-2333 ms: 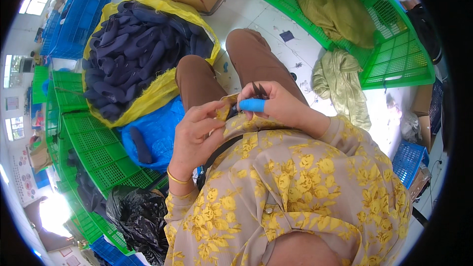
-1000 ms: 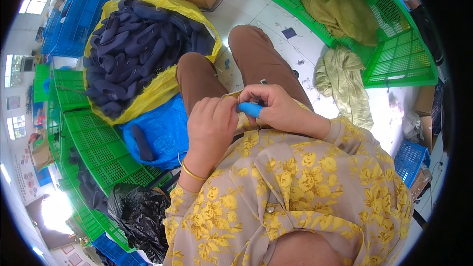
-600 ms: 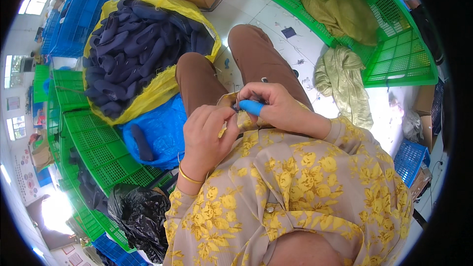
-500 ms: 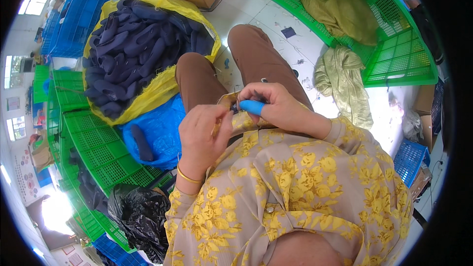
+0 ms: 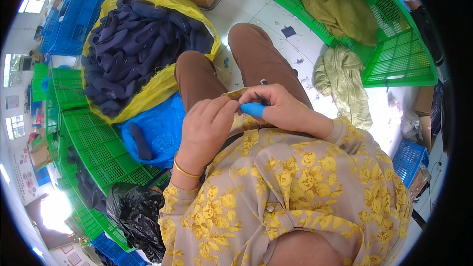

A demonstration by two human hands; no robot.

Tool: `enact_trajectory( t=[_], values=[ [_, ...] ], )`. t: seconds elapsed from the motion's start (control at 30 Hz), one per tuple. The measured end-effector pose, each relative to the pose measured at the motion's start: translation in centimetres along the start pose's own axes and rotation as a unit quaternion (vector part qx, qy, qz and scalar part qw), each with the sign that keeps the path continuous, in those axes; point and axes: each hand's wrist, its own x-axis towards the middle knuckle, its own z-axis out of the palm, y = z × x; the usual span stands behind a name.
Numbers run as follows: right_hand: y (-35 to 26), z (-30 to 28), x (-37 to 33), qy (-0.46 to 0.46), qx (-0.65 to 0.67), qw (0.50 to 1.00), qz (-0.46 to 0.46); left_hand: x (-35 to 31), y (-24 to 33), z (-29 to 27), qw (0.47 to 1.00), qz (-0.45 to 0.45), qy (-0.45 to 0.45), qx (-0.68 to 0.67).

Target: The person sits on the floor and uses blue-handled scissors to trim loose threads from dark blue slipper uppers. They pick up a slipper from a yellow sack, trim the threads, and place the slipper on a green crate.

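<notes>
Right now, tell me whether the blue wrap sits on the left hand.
No, the blue wrap covers a digit of the right hand.

Wearing a long-sleeved, greyish-beige blouse [image 5: 295,167] with clustered yellow flowers and a round front button [image 5: 270,209], plus brown trousers [image 5: 261,59]. Sporting a thin gold-coloured bangle [image 5: 185,169] on the left wrist [image 5: 192,159], a blue wrap [image 5: 253,110] on the right thumb [image 5: 271,113].

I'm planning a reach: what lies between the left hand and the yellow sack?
In the head view, the left leg and blue plastic lie between the left hand and yellow sack.
</notes>
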Motion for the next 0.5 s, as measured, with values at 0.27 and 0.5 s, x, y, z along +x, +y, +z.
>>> enact_trajectory(
  t=[0.27,0.5],
  values=[
    [0.21,-0.07,0.12,0.021,-0.035,0.999,-0.021,-0.51,0.11,0.08,0.999,-0.023,0.027,-0.030],
    [-0.09,-0.21,0.00,0.013,-0.063,0.998,-0.011,-0.37,0.39,0.18,0.993,-0.053,0.069,-0.085]
  ],
)
